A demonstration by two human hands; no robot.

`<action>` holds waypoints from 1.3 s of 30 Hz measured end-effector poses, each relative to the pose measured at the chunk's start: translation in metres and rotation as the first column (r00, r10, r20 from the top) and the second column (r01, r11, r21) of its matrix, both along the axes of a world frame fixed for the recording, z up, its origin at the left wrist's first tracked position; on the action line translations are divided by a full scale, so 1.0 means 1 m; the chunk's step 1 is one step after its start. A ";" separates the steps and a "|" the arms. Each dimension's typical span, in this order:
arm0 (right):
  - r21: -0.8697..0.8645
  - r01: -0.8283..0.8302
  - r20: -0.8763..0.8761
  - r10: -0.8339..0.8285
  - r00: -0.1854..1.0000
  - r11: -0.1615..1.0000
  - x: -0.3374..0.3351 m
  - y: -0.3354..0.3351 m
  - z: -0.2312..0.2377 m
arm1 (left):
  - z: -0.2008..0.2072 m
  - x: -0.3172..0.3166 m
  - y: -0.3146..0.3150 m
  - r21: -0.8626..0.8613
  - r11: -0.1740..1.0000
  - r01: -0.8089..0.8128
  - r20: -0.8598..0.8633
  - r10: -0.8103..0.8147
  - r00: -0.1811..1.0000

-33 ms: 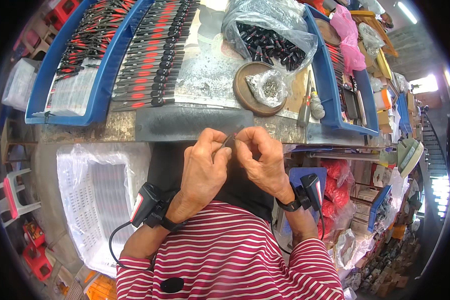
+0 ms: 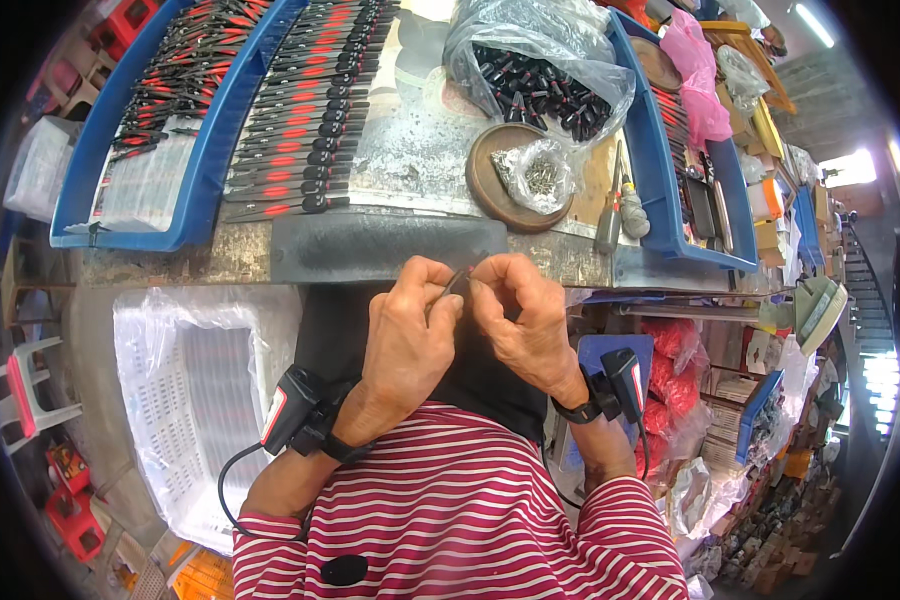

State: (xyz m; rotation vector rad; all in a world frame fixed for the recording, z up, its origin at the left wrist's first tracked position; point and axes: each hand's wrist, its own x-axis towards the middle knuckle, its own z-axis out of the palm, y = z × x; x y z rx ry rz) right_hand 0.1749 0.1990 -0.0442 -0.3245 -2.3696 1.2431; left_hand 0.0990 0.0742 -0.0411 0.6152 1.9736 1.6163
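Note:
My left hand (image 2: 410, 325) is closed in a pinch on a small dark piece (image 2: 457, 280) with a speck of red, just off the bench's front edge. Thumb and fingertips of my right hand (image 2: 525, 310) pinch at the right side of the same piece. Fingers cover most of it, so its exact kind does not show. Ahead on the bench lies a long row of slim black-and-red tools (image 2: 300, 132). A clear plastic bag (image 2: 470, 50) spills black caps or handles (image 2: 545, 90). Nearer, a round wooden dish (image 2: 485, 180) bears a small bag of metal pins (image 2: 540, 178).
Blue trays stand at the left (image 2: 195, 220) and right (image 2: 670, 215) of the bench. A screwdriver (image 2: 608, 215) lies beside the right one. A dark pad (image 2: 385, 250) covers the front edge. A plastic-lined white crate (image 2: 150, 400) sits below left; red bags (image 2: 678, 390) are below right.

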 end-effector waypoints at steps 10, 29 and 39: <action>-0.474 0.072 0.154 0.002 0.988 0.877 0.005 -0.005 0.003 | -0.005 0.000 -0.005 0.036 0.998 0.042 -0.028 -0.041 0.999; -0.535 -0.199 0.137 0.318 0.938 0.821 0.040 -0.022 -0.020 | 0.003 -0.013 -0.051 -0.134 0.871 0.473 0.114 -0.461 0.880; -0.572 -0.165 0.103 0.270 0.957 0.804 0.045 -0.033 -0.027 | -0.003 -0.004 -0.061 -0.176 0.900 0.399 -0.522 -0.429 0.737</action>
